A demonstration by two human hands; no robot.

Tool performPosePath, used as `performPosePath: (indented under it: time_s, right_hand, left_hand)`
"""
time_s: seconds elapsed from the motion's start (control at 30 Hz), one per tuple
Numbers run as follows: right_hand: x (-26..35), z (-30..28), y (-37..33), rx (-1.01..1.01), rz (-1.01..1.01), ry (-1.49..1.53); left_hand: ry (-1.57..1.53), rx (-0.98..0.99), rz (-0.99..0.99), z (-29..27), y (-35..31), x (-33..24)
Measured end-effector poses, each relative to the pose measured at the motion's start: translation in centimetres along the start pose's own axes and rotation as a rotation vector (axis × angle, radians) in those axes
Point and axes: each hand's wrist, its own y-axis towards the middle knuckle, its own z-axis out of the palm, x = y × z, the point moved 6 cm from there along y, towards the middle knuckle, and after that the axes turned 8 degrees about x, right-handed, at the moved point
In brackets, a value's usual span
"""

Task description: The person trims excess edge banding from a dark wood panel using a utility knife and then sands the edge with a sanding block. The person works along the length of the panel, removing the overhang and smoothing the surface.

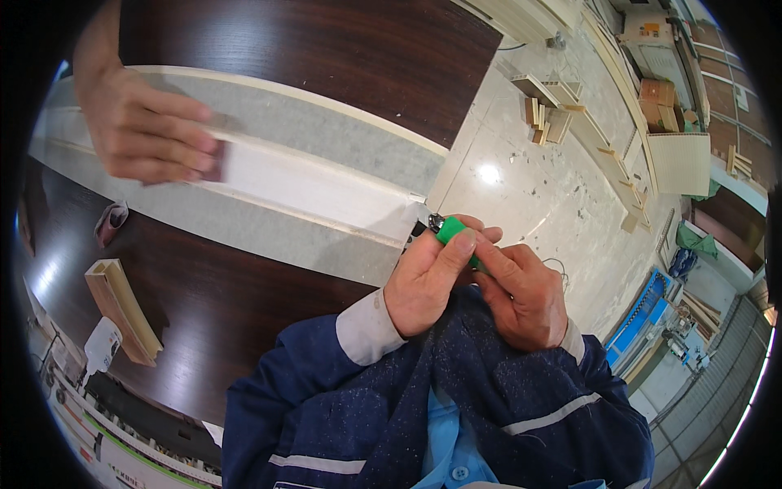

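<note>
Close to my body, my left hand (425, 281) is closed on a small bright green object (451, 231) with a shiny dark metal end; its exact kind does not show. My right hand (521, 295) pinches its lower part from the other side. Just beyond my fingers is the end of a long panel (326, 189), with a white recessed channel between grey-green strips and cream edges. Over the panel's left part, another person's hand (155, 130), blurred, presses a reddish-brown piece of sandpaper (217, 161) along the channel.
The panel lies on a dark wood-grain table (326, 41). At left are a rolled piece of sandpaper (110, 222), a pale wooden profile (126, 310) and a white bottle (103, 346). Wooden offcuts (554, 106) and a cardboard box (660, 104) stand on the floor at right, near a blue machine (643, 318).
</note>
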Motion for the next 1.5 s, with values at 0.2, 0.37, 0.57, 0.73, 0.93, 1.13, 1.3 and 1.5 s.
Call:
performPosePath:
  time_s: [0.2,0.37,0.57,0.73,0.93,1.13,1.3,1.5]
  right_hand:
    - [-0.8,0.2,-0.3,-0.023,-0.022,0.031]
    - [-1.0,0.2,-0.9,-0.034,-0.074,0.017]
    - [-0.7,0.7,-0.4,-0.050,-0.126,0.029]
    - [-0.5,1.3,0.6,-0.048,-0.143,0.049]
    - [-0.3,1.6,0.6,-0.054,-0.160,0.044]
    - [-0.2,1.6,0.6,-0.063,-0.120,0.059]
    - [0.3,1.6,0.4,-0.080,-0.085,0.028]
    - [0.4,2.0,0.2,-0.129,-0.095,-0.022]
  left_hand:
    - [0.008,0.001,-0.040,0.2,0.3,0.2]
    - [0.125,0.020,0.044,0.9,-0.1,-0.2]
    - [0.099,-0.081,0.110,0.5,-0.8,0.1]
    - [0.124,-0.148,0.137,-0.2,-0.9,0.1]
    - [0.103,-0.146,0.148,-0.2,-0.8,0.1]
    - [0.082,-0.153,0.125,-0.1,-0.8,0.0]
    - [0.078,-0.145,0.082,-0.3,-0.9,0.0]
    - [0.080,-0.137,0.098,-0.3,-0.8,-0.1]
